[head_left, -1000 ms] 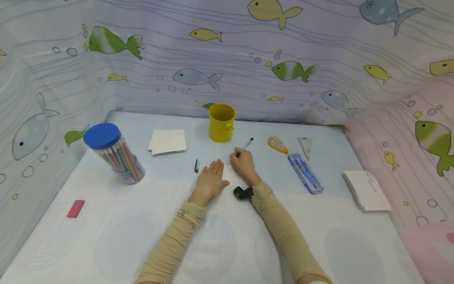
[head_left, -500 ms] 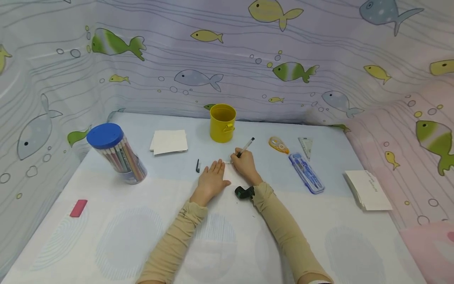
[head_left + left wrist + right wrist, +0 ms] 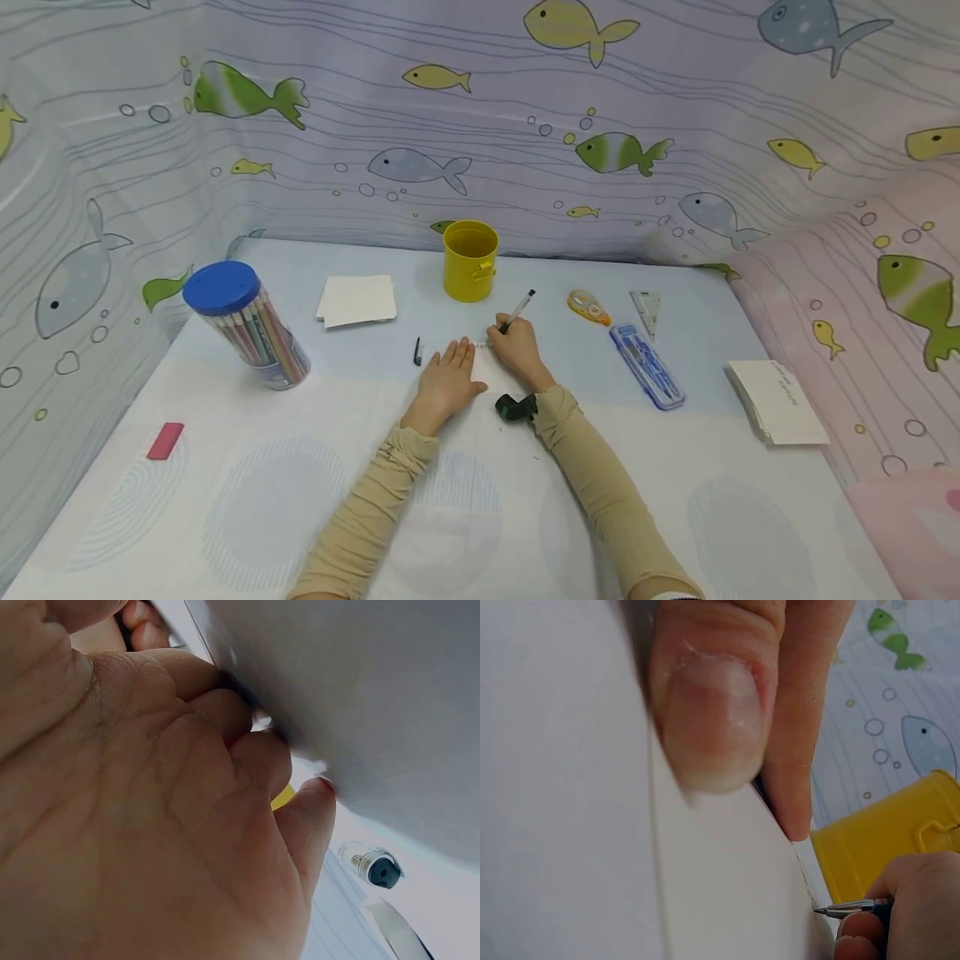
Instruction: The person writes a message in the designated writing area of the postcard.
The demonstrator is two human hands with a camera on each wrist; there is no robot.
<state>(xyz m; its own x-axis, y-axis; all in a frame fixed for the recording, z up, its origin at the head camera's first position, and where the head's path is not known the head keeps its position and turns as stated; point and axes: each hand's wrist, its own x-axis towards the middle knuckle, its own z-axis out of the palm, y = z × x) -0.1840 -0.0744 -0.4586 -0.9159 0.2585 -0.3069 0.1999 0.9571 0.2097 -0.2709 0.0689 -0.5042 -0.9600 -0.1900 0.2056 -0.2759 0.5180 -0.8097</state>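
While my left hand (image 3: 447, 383) lies flat pinning the white paper card (image 3: 487, 367) just in front of the yellow tin cup (image 3: 470, 260), my right hand (image 3: 516, 350) grips the black-tipped pen (image 3: 517, 311): keep pressure light, tip on the card's far edge.

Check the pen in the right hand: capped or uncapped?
Uncapped: the pen shows a bare metal tip on the paper; a black cap lies nearby.

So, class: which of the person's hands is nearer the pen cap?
Left. The left hand lies flat just right of the pen cap; the right hand, holding the pen, is farther right.
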